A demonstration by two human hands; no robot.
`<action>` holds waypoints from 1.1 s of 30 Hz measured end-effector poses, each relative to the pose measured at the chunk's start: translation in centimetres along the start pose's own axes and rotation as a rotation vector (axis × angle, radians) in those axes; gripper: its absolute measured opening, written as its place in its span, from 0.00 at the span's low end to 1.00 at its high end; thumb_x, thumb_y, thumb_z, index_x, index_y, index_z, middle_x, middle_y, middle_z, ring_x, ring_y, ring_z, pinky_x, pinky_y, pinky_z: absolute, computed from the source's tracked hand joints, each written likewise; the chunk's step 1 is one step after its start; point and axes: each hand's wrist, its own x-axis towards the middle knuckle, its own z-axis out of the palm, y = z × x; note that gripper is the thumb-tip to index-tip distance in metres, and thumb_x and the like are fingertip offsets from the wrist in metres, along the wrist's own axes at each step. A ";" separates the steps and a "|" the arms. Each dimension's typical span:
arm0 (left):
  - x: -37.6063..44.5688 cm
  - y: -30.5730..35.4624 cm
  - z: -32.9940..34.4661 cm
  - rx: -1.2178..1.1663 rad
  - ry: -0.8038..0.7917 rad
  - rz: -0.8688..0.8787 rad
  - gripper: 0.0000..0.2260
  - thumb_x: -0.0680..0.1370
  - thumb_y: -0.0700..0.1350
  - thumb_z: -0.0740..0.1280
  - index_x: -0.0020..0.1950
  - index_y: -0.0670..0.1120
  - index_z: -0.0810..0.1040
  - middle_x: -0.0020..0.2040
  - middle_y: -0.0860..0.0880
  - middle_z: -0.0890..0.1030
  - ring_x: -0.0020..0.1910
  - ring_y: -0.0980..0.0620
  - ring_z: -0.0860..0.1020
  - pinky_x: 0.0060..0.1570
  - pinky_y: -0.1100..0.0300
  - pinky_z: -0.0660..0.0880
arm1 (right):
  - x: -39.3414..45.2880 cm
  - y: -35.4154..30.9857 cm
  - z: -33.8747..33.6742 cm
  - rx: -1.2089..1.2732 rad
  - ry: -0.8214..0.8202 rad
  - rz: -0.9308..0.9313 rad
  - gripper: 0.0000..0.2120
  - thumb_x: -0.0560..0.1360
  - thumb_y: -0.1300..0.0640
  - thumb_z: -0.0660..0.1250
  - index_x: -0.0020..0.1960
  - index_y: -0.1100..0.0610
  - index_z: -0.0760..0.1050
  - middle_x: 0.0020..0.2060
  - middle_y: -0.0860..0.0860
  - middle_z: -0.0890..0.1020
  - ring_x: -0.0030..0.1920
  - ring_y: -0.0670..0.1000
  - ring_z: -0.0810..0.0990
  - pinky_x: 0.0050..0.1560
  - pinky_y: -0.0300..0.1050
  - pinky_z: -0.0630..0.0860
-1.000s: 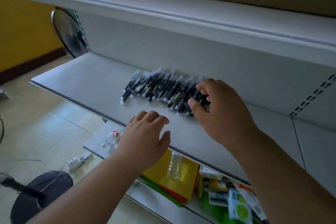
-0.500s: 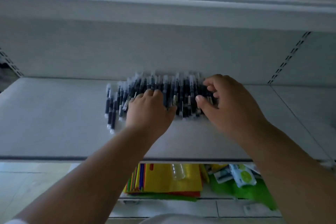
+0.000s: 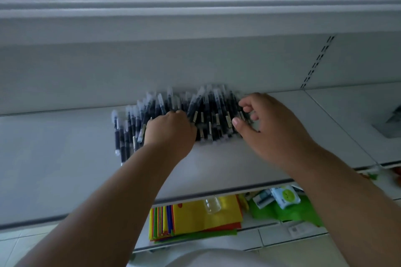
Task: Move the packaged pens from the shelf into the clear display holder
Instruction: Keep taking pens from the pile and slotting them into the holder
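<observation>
packaged pens (image 3: 208, 115) heaped mid-shelf (image 3: 65, 169) near the far wall, left hand (image 3: 171, 130) curled into them, right hand (image 3: 267, 123) half-curled at the right edge holding nothing, likely light, slippery, best bunched round the middles

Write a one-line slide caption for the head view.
Both hands, left and right, reach into a row of packaged pens on a white shelf.

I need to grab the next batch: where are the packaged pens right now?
In the head view, the packaged pens lie in a heap mid-shelf against the back panel, between the left hand and right hand.
</observation>
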 end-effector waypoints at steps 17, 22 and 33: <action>-8.9 -2.9 1.4 -1.328 0.116 0.060 0.10 0.77 0.46 0.57 0.44 0.58 0.76 0.32 0.54 0.69 0.32 0.53 0.63 0.32 0.56 0.63 | 3.4 -0.5 5.9 -0.149 -0.185 0.186 0.14 0.78 0.49 0.65 0.59 0.56 0.72 0.53 0.53 0.76 0.52 0.56 0.77 0.50 0.47 0.72; -10.2 -4.1 1.5 -1.466 0.102 -0.055 0.07 0.74 0.46 0.59 0.45 0.46 0.76 0.30 0.55 0.68 0.29 0.55 0.61 0.28 0.65 0.60 | 3.2 -1.2 6.8 -0.227 -0.174 0.254 0.05 0.79 0.54 0.64 0.51 0.55 0.70 0.51 0.54 0.78 0.47 0.56 0.75 0.44 0.47 0.70; -10.2 -1.8 1.2 -1.490 -0.008 -0.057 0.20 0.84 0.42 0.58 0.31 0.54 0.69 0.29 0.53 0.65 0.30 0.52 0.59 0.32 0.54 0.56 | -0.1 -1.1 3.0 0.386 -0.067 0.355 0.10 0.77 0.58 0.65 0.58 0.52 0.72 0.44 0.50 0.79 0.39 0.49 0.79 0.35 0.42 0.75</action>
